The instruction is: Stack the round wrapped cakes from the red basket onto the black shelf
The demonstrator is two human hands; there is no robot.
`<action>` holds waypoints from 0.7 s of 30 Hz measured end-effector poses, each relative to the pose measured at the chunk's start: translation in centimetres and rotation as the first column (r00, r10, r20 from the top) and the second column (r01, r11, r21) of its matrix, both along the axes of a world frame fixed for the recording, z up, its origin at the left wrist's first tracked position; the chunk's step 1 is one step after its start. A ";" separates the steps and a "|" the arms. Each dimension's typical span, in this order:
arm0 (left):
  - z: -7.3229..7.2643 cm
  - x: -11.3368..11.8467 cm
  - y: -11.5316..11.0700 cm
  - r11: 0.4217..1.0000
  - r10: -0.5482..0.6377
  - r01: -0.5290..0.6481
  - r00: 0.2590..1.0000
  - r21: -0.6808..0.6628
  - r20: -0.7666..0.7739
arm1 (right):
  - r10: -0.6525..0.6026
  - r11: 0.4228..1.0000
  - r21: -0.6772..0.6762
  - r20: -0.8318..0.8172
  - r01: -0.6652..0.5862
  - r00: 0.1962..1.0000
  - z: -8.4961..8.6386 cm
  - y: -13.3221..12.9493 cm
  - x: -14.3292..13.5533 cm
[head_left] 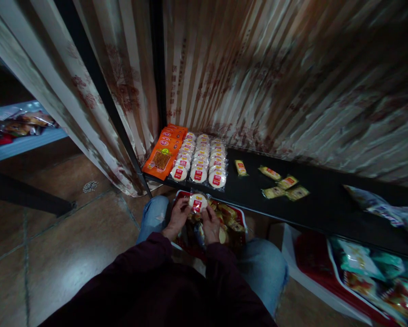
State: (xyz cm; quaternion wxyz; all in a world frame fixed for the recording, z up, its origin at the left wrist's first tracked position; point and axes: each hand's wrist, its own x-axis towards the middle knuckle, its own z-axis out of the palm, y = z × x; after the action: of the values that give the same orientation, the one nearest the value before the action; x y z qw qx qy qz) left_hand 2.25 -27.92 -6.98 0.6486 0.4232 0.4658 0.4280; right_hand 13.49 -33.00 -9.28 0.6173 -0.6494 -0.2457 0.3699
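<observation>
Between my two hands is a round white cracker in a clear wrapper with a red label. My left hand grips its left edge, and my right hand pinches its right edge. Below them, between my knees, sits a red basket with a white rim holding yellow packets and more wrapped snacks. Just beyond, on the black shelf, three overlapping rows of the same round wrapped crackers lie side by side. Orange snack bags lie flat to their left.
Several small yellow packets lie scattered on the shelf's middle. A crumpled plastic bag is farther right. Under the shelf at right stands another basket of snack bags. Pleated curtains hang behind, and a black post rises at left.
</observation>
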 end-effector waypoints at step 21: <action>2.6 3.0 5.4 0.934 0.187 -0.095 0.951 0.344 -0.246 | -0.034 0.998 0.070 0.417 0.006 0.908 4.2 6.7 1.8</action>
State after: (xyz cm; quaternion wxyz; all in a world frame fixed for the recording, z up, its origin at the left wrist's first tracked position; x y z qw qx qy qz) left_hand 5.29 -22.55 -4.36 0.4656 0.5456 0.5029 0.4824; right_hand 15.31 -26.28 -5.08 0.5754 -0.6950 -0.3778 0.2076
